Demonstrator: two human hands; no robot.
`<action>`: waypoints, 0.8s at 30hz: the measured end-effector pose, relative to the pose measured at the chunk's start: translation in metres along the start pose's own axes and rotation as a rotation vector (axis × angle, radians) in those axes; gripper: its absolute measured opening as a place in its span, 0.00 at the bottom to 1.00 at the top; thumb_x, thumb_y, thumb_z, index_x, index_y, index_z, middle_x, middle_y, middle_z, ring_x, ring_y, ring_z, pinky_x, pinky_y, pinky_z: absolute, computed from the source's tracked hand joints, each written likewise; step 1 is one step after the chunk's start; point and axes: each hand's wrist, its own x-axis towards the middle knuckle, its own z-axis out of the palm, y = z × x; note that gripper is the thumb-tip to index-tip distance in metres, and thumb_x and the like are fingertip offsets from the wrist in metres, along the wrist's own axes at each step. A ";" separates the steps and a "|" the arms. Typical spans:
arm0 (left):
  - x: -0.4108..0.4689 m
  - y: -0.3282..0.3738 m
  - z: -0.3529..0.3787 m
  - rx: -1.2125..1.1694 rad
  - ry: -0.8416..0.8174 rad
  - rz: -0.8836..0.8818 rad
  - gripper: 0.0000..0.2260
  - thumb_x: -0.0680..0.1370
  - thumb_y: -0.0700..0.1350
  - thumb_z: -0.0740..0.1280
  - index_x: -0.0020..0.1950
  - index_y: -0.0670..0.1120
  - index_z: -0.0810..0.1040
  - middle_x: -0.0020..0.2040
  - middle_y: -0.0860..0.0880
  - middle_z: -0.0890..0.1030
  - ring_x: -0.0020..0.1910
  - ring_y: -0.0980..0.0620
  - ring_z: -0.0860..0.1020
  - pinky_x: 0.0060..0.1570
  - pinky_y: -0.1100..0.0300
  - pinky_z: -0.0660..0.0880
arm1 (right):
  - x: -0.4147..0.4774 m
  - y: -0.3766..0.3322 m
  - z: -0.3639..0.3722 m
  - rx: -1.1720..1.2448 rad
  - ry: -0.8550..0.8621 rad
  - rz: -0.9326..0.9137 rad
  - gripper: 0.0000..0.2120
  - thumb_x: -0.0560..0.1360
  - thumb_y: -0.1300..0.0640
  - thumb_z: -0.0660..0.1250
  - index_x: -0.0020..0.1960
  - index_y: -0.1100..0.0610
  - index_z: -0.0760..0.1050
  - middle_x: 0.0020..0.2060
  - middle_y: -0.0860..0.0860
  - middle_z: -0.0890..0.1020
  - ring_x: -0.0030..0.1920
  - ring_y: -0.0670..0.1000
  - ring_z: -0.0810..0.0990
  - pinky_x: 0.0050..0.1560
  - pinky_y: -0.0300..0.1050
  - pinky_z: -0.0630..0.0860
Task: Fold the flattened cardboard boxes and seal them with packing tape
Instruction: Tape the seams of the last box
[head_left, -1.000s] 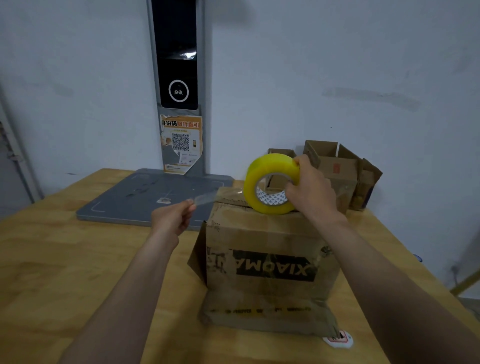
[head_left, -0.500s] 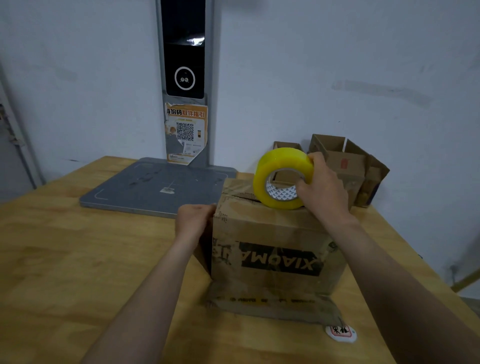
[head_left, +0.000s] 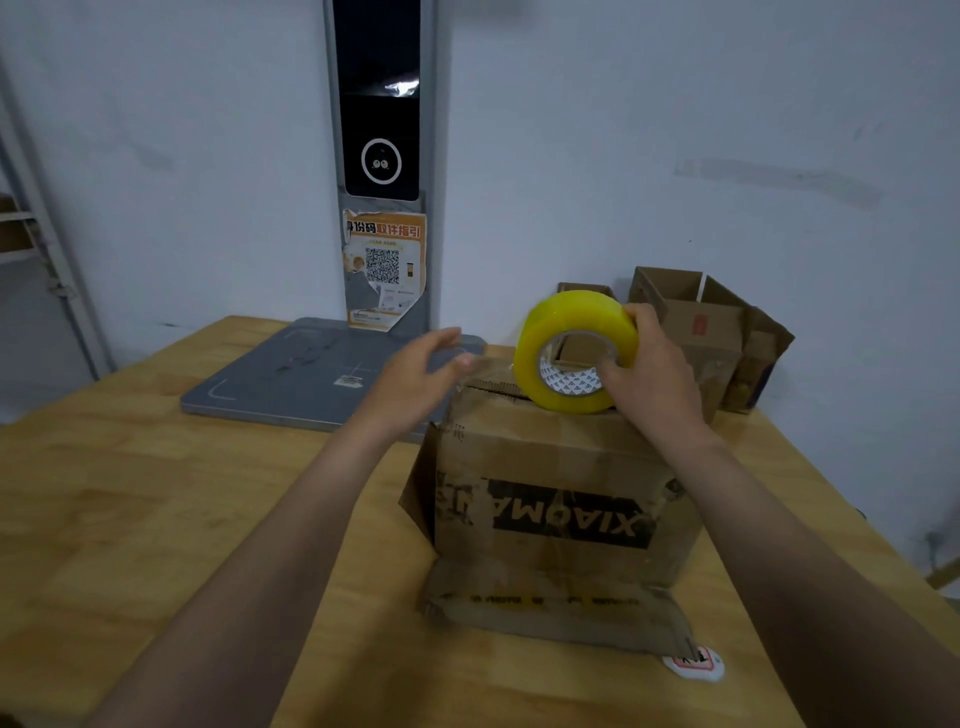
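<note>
Standing upside down, worn cardboard box (head_left: 550, 499) carries yellow tape roll (head_left: 574, 351).

Yellow packing-tape roll (head_left: 571, 327) is stood on brown cardboard box (head_left: 545, 457) on wooden table (head_left: 156, 493); grey flat platform (head_left: 291, 374) is located behind-left, small open cardboard boxes (head_left: 701, 332) behind-right.

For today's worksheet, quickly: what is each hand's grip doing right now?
Left hand: open, fingers spread, holding nothing, beside the box.
Right hand: closed around the tape roll at the box top.
</note>
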 end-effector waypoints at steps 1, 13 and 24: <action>0.004 0.008 0.003 -0.027 -0.127 0.007 0.31 0.79 0.64 0.66 0.79 0.57 0.64 0.73 0.60 0.73 0.69 0.61 0.70 0.58 0.64 0.68 | 0.000 0.004 0.002 0.060 -0.015 0.023 0.21 0.78 0.52 0.69 0.66 0.42 0.64 0.44 0.47 0.79 0.42 0.53 0.79 0.41 0.53 0.77; 0.020 0.010 0.017 0.284 -0.563 -0.169 0.50 0.72 0.71 0.66 0.83 0.58 0.40 0.84 0.57 0.46 0.82 0.51 0.40 0.79 0.40 0.48 | 0.017 0.000 -0.006 0.026 -0.112 -0.021 0.13 0.80 0.53 0.67 0.59 0.48 0.65 0.42 0.50 0.77 0.44 0.59 0.78 0.45 0.59 0.78; 0.018 0.013 0.021 0.385 -0.557 -0.178 0.51 0.70 0.75 0.62 0.83 0.57 0.40 0.84 0.54 0.43 0.82 0.49 0.39 0.78 0.42 0.46 | 0.017 0.051 -0.044 0.208 -0.029 0.086 0.13 0.77 0.59 0.70 0.59 0.48 0.73 0.44 0.50 0.79 0.42 0.52 0.79 0.41 0.54 0.76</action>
